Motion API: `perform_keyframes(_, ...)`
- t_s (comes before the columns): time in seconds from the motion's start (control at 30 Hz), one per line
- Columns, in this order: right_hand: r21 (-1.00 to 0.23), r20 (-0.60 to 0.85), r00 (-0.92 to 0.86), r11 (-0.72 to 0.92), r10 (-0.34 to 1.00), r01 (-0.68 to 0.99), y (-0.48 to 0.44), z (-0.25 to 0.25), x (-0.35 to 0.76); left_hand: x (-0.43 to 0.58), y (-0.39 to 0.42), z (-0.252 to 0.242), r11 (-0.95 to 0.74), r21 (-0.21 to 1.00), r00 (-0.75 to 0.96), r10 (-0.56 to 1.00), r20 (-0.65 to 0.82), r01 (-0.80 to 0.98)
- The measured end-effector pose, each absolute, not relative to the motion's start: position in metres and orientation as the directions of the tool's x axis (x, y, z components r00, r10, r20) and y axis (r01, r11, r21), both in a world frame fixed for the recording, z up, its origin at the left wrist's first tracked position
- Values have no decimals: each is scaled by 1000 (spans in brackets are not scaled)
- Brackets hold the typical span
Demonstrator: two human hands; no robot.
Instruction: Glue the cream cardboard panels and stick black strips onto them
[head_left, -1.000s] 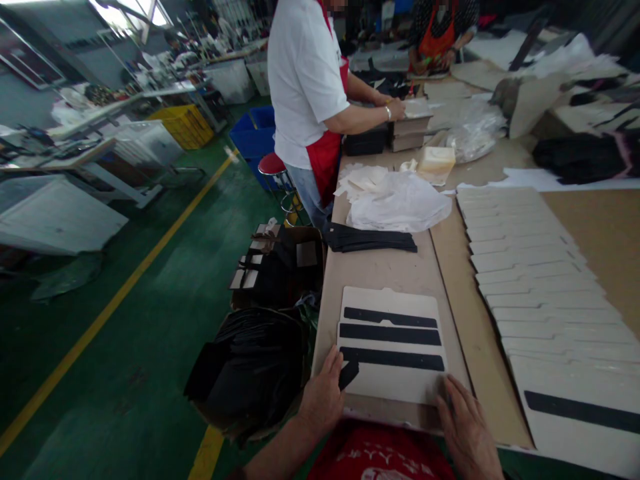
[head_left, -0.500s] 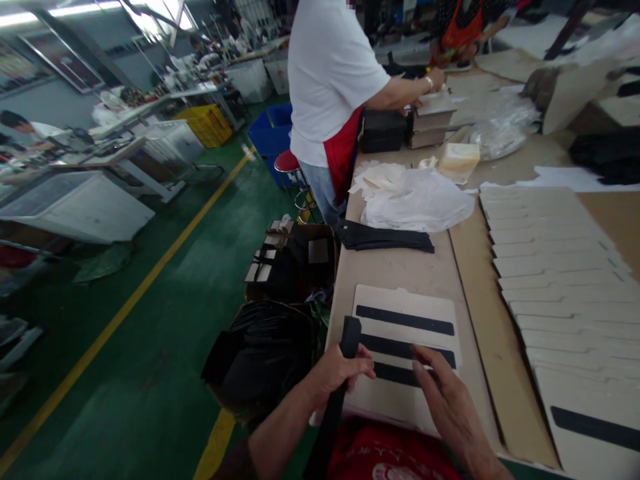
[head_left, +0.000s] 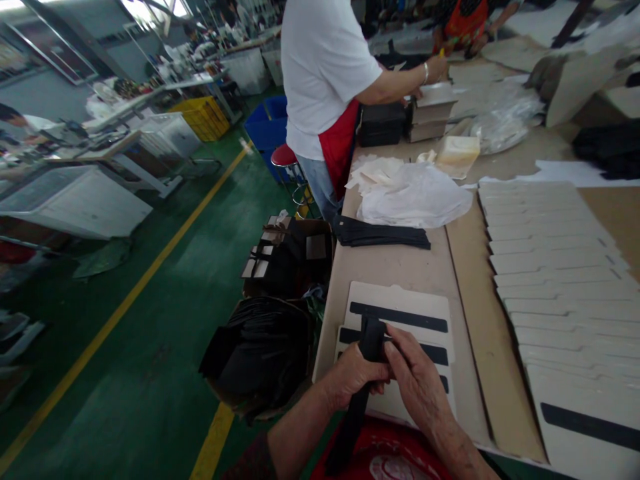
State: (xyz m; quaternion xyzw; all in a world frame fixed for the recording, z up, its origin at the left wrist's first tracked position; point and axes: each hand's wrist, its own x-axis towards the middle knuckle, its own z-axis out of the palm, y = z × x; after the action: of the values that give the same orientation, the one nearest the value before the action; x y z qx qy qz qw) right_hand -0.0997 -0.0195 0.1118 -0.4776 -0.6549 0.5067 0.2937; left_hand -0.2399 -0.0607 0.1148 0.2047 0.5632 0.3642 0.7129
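My left hand (head_left: 354, 375) is closed around a bundle of long black strips (head_left: 372, 340), whose lower end hangs down in front of the red apron (head_left: 395, 453). My right hand (head_left: 417, 377) is at the bundle's upper right edge, thumb and fingers pinched there; its fingertips are partly hidden. Beneath both hands lie pale beige boards (head_left: 425, 301), overlapping one another. Several black strips (head_left: 400, 317) lie flat across these boards, partly covered by my hands.
Overlapping beige boards (head_left: 560, 293) spread along the right. Black strips (head_left: 380, 233) and white sheets (head_left: 415, 197) lie farther up the table. A co-worker in a white shirt (head_left: 325, 73) stands beyond. Boxes of black pieces (head_left: 265, 353) sit on the floor at left.
My left hand has brought the black strips rightward over the boards. My right hand has moved left from the boards and now meets the bundle's upper end.
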Motion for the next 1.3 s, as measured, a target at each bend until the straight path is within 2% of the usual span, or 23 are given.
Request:
perform_keyframes(0.13,-916,-63,-359,88,931,391,-21,101,-95,-229,-56,112,645,729,58,756,-652,-229)
perform_keyframes(0.3,-922,-98,-373,57,923,383,-21,98,-93,-215,-50,112,638,754,30,766,-642,-158)
perform_keyframes(0.37,-930,-160,-357,-19,920,368,-20,100,-92,-211,-48,112,635,759,25,769,-639,-147)
perform_keyframes(0.53,-898,-419,-281,-348,863,270,-15,106,-89,-209,-46,111,645,752,37,762,-647,-138)
perform_keyframes(0.73,-819,-544,-359,-573,758,31,-8,107,-86,-207,-48,107,643,747,48,762,-646,-170)
perform_keyframes(0.8,-810,-549,-365,-586,752,9,-8,106,-84,-206,-49,107,647,741,46,758,-651,-178)
perform_keyframes(0.93,-852,-512,-258,-521,819,37,-7,106,-82,-204,-49,105,660,721,47,744,-667,-214)
perform_keyframes(1.07,-857,-492,-183,-510,851,-67,-5,107,-83,-203,-50,99,689,676,20,704,-710,-262)
perform_keyframes(1.3,-717,-595,-367,-678,716,-161,-7,99,-82,-206,-51,99,689,664,44,702,-710,-291)
